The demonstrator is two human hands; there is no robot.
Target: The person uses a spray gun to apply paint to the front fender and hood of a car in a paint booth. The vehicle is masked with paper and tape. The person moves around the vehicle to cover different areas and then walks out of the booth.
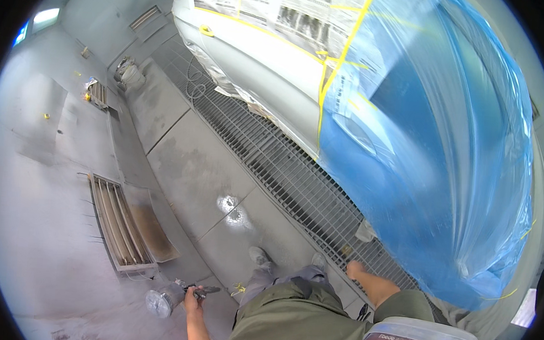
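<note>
My left hand (194, 296), low in the head view, is closed on a spray gun (203, 290) with a round, clear cup (160, 301) tilted out to the left. My right hand (356, 268) hangs beside my body above the floor grate (308, 191), fingers loosely bent and apparently holding nothing. Ahead and to the right stands a car with a pale side panel (272, 64), yellow tape (323, 104) along its edges, printed masking film (269, 14) over the upper part and blue plastic sheeting (429, 142) over the rest.
The booth wall (33, 205) on my left has slatted heater panels (119, 223) low down. A hose (196, 81) lies coiled beside the car, and a pale covered bundle (129, 74) sits farther along the wall. My shoes (259, 254) stand on grey floor slabs (196, 190).
</note>
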